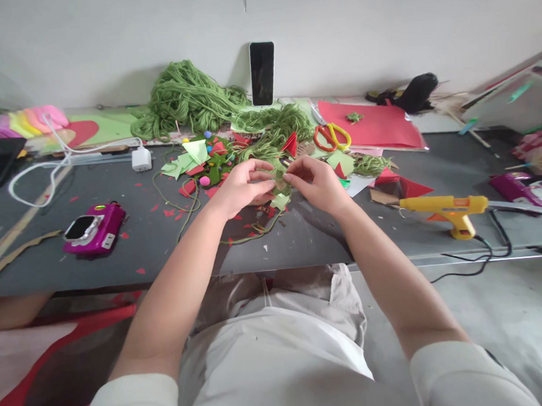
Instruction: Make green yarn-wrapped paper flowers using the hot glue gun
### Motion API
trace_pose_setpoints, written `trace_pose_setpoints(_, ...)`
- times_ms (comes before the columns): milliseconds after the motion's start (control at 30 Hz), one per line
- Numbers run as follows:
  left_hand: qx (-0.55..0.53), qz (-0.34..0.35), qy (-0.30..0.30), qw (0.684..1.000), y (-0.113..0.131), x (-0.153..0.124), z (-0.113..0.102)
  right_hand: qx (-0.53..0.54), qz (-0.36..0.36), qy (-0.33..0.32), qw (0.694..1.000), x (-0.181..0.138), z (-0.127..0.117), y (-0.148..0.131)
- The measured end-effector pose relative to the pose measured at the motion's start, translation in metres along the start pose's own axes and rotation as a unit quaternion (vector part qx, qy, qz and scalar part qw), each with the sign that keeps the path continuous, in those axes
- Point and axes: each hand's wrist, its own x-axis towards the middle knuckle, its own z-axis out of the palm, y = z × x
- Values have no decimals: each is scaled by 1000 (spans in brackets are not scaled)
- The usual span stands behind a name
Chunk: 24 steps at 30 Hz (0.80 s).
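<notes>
Both hands, left hand [242, 189] and right hand [314, 184], pinch a small yarn-wrapped piece [279, 182] at frame centre; wrapping step apparently underway; next move needs steady tension.

A yellow glue gun [444, 207] lies on the grey counter [115, 253] at right. Orange-handled scissors [332, 137] rest near red paper [372, 125]. A phone [262, 73] leans upright against the wall; a white charger [141, 159] and a magenta gadget [93, 228] lie left.
</notes>
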Motion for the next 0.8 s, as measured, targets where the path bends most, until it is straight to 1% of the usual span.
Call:
trace_pose_setpoints(167,-8,-34,-30,999,2,-2,1,0,-12,-30,999,-1,-1,0)
trace_pose_setpoints(233,-1,-40,-32,999,2,-2,3,-10,-13,-41,999,-1,0,0)
trace_pose_setpoints(567,41,-53,27,997,1,2,8,-41,-26,-46,998,-1,0,-2)
trace_pose_setpoints(700,33,-50,53,997,1,3,8,-7,0,-41,999,0,-1,0)
trace_pose_setpoints(800,0,-30,60,998,-1,5,6,15,25,-38,999,0,-2,1)
